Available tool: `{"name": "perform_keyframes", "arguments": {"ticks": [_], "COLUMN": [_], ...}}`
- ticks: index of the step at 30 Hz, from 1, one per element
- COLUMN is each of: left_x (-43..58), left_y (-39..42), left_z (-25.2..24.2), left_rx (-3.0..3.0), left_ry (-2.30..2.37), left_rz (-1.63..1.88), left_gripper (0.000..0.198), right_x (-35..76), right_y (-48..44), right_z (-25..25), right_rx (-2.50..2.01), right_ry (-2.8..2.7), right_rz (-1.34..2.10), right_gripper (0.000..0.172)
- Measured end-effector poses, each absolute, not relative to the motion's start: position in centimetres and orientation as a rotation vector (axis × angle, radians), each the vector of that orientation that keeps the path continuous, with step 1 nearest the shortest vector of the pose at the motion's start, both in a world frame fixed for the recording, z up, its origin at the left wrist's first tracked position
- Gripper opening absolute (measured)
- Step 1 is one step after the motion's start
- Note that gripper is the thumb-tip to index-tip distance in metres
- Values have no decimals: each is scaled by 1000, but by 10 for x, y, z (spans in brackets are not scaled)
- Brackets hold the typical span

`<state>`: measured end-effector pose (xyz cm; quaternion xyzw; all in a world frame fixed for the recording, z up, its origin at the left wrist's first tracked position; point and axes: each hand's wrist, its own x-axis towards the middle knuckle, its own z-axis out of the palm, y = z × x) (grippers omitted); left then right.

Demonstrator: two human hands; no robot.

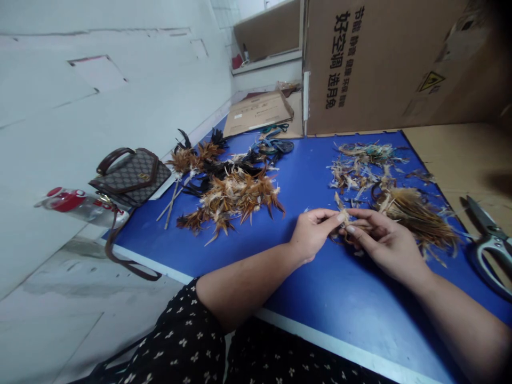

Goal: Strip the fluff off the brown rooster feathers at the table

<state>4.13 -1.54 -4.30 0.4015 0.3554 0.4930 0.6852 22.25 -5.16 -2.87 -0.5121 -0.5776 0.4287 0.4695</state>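
My left hand (pixel 313 233) and my right hand (pixel 384 240) meet over the blue table (pixel 312 288), fingertips pinched together on a small pale feather (pixel 342 212). A bundle of straw-coloured feathers (pixel 418 216) lies just behind my right hand. Scattered loose feathers (pixel 360 170) lie farther back. A large heap of brown, orange and black feathers (pixel 234 192) sits to the left, with a few thin sticks (pixel 173 201) at its edge.
Scissors (pixel 490 237) lie at the right edge. A patterned handbag (pixel 130 176) and a red-capped bottle (pixel 82 207) rest at the table's left end. A big cardboard box (pixel 384 64) stands behind, with a flat carton (pixel 258 111) beyond it.
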Motion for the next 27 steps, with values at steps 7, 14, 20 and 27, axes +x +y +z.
{"name": "perform_keyframes", "arguments": {"ticks": [7,14,20,27], "left_x": [40,39,37,35], "left_y": [-15,-14,-9,-3], "left_z": [-40,-41,-42,-38], "left_rx": [927,979,831,700], "left_ry": [751,695,683,742], "left_rz": [1032,981,1017,1157], "left_gripper": [53,56,61,49], "right_x": [222,221,225,231], "right_y": [-51,-52,-52,-46], "right_z": [-32,-31,-23,-25], "right_rx": [-1239,-1209,-1273,-1351], "right_ry": [-1400,-1390,-1401,-1285], "right_rz": [1102,1195,1076,929], "right_gripper": [65,69,71,68]}}
